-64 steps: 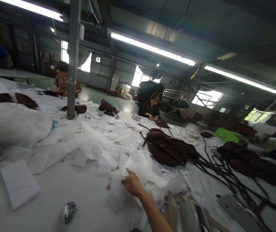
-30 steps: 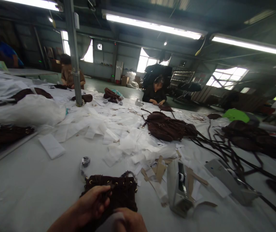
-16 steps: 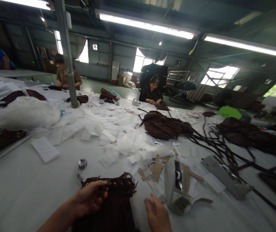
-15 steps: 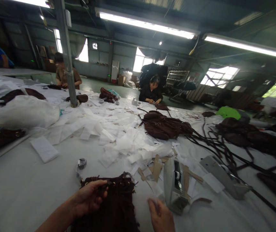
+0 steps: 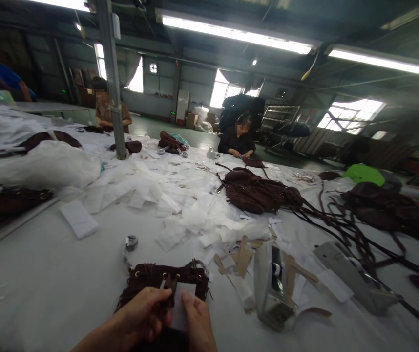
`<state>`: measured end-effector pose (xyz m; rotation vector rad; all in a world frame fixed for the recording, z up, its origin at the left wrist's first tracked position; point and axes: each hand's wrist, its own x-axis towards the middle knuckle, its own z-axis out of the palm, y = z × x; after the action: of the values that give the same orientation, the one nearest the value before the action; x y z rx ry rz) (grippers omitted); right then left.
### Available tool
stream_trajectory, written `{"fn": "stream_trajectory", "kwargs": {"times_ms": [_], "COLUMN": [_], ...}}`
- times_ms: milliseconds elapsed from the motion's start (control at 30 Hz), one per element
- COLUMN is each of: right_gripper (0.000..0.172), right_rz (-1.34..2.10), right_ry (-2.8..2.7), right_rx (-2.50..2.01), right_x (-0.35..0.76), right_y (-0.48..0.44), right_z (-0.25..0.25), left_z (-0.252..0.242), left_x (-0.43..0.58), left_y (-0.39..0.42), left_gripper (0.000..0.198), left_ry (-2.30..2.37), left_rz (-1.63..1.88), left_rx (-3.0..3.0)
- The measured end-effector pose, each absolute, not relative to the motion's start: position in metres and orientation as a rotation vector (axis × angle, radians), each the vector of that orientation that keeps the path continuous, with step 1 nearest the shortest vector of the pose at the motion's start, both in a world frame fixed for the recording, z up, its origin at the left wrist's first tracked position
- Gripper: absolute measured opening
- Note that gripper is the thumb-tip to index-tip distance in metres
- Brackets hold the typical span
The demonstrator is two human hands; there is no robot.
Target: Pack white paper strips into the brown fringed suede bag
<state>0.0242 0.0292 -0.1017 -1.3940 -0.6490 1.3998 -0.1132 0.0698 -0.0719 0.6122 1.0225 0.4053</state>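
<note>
A dark brown fringed bag (image 5: 151, 275) with brass eyelets along its top edge lies on the white table in front of me. My left hand (image 5: 147, 313) is closed in a pinch on a dark brown strap end at the bag's upper middle. Beside it, my right hand (image 5: 198, 320) pinches a small white paper (image 5: 183, 305), which lies over the bag's front. The two hands are close together. A wrapped ring (image 5: 132, 242) sits at the bag's upper left corner.
Right of the bag stands a grey tape dispenser (image 5: 273, 286), with a second one (image 5: 352, 276) beyond. White paper sheets (image 5: 183, 220) and tan strips (image 5: 245, 256) are strewn ahead. More brown bags (image 5: 253, 190) lie farther back. A metal post (image 5: 112, 83) rises at left. People work across the table.
My right hand has moved left from beside the dispenser to the bag, and a white paper now shows in it. My left hand has shifted slightly right and down.
</note>
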Motion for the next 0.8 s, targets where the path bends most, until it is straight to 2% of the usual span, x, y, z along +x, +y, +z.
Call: {"fn": "stream_trajectory", "kwargs": {"times_ms": [167,300,400,567,700,800], "right_gripper": [0.043,0.045,0.045,0.044,0.053,0.047], "right_rz": [1.407,1.454,1.517,1.565,1.496,1.368], "right_ry": [-0.577,-0.529,-0.510,-0.553,-0.683,-0.862], "right_rx": [-1.322,-1.291,-1.236,-1.180,-1.297,-1.476], "right_x": [0.013,0.014,0.017,0.021,0.024,0.025], "right_y": [0.039,0.043,0.042,0.040,0.041,0.040], "right_z": [-0.103,-0.113,-0.112,-0.101,-0.094,-0.088], "left_z": [-0.078,-0.088,-0.102,-0.104,-0.098,-0.106], "left_x": [-0.117,-0.135,-0.145,-0.130,-0.110,-0.105], "left_y": [0.056,0.057,0.060,0.059,0.060,0.062], "left_gripper": [0.058,0.058,0.056,0.065,0.058,0.059], "left_ry": [1.099,1.305,1.394,1.103,0.980,1.004], "left_rz": [0.278,0.531,0.703,0.628,0.717,0.756], "left_rx": [1.117,1.369,1.218,0.882,0.757,0.766]}}
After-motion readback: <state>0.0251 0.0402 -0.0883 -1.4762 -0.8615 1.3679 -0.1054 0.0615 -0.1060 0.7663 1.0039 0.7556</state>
